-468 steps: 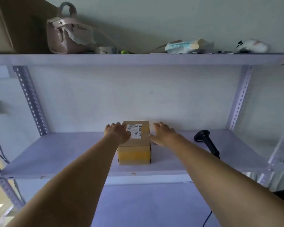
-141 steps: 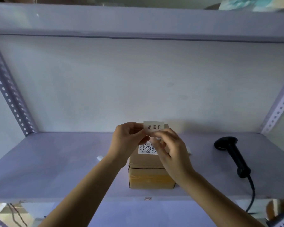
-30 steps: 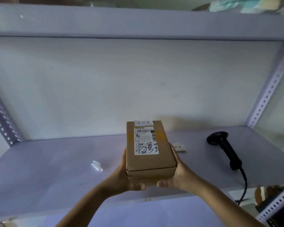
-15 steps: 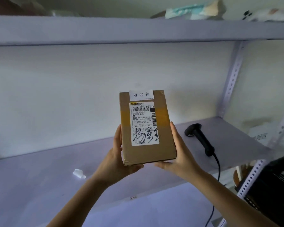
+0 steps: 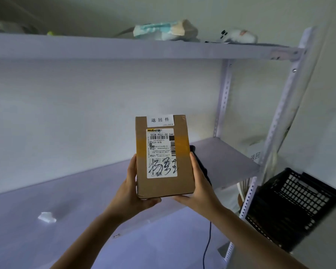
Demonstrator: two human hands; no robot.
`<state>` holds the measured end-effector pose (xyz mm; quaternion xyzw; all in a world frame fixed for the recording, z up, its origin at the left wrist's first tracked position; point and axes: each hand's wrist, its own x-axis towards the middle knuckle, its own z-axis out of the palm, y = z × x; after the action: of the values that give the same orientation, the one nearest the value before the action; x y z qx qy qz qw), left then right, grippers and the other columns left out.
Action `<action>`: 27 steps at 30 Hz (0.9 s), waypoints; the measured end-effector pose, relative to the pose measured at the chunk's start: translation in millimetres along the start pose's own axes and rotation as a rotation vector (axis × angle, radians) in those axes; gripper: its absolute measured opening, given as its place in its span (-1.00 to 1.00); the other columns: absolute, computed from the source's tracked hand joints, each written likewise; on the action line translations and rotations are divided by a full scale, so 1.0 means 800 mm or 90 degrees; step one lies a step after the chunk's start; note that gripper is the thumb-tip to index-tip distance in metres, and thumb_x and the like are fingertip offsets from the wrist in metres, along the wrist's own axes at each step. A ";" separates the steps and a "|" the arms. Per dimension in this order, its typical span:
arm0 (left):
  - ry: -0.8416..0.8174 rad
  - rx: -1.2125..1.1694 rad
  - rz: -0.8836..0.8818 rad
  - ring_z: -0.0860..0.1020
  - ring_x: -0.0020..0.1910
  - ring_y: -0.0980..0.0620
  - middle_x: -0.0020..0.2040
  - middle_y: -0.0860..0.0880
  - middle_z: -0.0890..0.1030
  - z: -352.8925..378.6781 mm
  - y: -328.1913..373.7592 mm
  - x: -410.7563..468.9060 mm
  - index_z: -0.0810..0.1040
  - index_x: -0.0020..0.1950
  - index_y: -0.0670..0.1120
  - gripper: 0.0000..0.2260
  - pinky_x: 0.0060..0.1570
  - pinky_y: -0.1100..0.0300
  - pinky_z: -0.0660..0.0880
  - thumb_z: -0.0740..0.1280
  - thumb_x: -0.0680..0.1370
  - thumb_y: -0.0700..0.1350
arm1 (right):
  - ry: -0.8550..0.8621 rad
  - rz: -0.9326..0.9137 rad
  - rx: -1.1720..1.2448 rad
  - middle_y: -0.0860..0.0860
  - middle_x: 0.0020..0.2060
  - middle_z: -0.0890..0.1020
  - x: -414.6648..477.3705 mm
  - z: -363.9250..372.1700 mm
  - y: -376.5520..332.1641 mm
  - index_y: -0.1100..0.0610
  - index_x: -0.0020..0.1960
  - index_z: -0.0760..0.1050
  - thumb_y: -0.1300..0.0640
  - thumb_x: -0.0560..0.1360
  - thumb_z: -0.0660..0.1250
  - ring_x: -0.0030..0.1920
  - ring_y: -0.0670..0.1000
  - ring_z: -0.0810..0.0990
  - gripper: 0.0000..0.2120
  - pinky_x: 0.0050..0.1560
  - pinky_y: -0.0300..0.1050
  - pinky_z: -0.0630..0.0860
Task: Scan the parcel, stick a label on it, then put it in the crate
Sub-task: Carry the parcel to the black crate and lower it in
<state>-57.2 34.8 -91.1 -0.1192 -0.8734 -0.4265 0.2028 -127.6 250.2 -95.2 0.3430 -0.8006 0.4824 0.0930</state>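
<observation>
Two hands (image 5: 136, 193) around rectangular cardboard parcel (image 5: 182, 171)

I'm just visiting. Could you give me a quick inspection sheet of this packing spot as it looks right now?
Surface: lilac shelf, mostly bare.
Job's things: cardboard parcel held up, white label stuck at its top; black crate lower right.
Clutter: white paper scrap; packets on upper shelf.
Grippers: left hand and right hand grip the parcel's sides.
Cables: dark cable hangs below shelf edge.
Surroundings: plain wall, perforated uprights.
</observation>
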 end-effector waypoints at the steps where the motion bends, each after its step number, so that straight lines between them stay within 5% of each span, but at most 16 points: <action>1: -0.004 -0.006 0.002 0.44 0.34 0.26 0.40 0.42 0.32 0.010 0.006 0.000 -0.26 0.50 0.32 0.14 0.11 0.47 0.48 0.58 0.29 0.02 | 0.005 0.008 0.002 -0.22 0.45 0.22 -0.009 -0.008 0.003 -0.13 0.52 -0.16 -0.02 0.29 0.56 0.42 -0.37 0.19 0.09 0.25 -0.56 0.30; 7: -0.074 -0.071 0.025 0.43 0.33 0.35 0.39 0.48 0.30 0.098 0.065 0.000 -0.24 0.48 0.37 0.13 0.16 0.50 0.44 0.59 0.31 -0.03 | 0.057 0.082 -0.005 -0.06 0.47 0.31 -0.090 -0.092 0.025 -0.09 0.55 -0.16 -0.03 0.29 0.57 0.42 -0.09 0.37 0.12 0.26 -0.02 0.55; 13: -0.174 -0.150 0.082 0.36 0.34 0.43 0.36 0.54 0.27 0.240 0.146 0.006 -0.24 0.47 0.39 0.13 0.20 0.53 0.40 0.59 0.31 -0.07 | 0.140 0.171 -0.102 -0.05 0.49 0.26 -0.208 -0.220 0.052 -0.10 0.55 -0.20 -0.06 0.27 0.58 0.44 -0.13 0.34 0.16 0.31 -0.03 0.51; 16: -0.223 -0.195 0.123 0.38 0.34 0.40 0.35 0.51 0.30 0.316 0.196 0.013 -0.19 0.44 0.45 0.13 0.19 0.45 0.45 0.60 0.31 -0.15 | 0.193 0.215 -0.126 -0.04 0.47 0.31 -0.268 -0.288 0.063 -0.18 0.53 -0.20 -0.04 0.27 0.58 0.39 -0.19 0.39 0.15 0.28 -0.22 0.50; 24: -0.345 -0.234 0.175 0.40 0.41 0.18 0.45 0.18 0.37 0.475 0.294 0.054 -0.27 0.55 0.15 0.17 0.31 0.23 0.45 0.59 0.29 -0.04 | 0.298 0.284 -0.153 -0.07 0.42 0.38 -0.369 -0.426 0.101 0.00 0.56 -0.15 0.12 0.28 0.60 0.37 -0.10 0.45 0.14 0.21 -0.02 0.59; 27: -0.389 -0.241 0.185 0.37 0.43 0.20 0.44 0.18 0.37 0.530 0.314 0.080 -0.26 0.57 0.01 0.20 0.31 0.35 0.40 0.61 0.28 -0.15 | 0.318 0.303 -0.182 -0.06 0.44 0.35 -0.385 -0.469 0.123 -0.02 0.56 -0.17 0.06 0.28 0.60 0.39 -0.09 0.42 0.16 0.23 -0.03 0.57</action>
<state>-126.0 526.0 -121.9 -0.3988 -0.7733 -0.4917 -0.0337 -28.7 735.1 -119.0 0.0026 -0.8698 0.4429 0.2173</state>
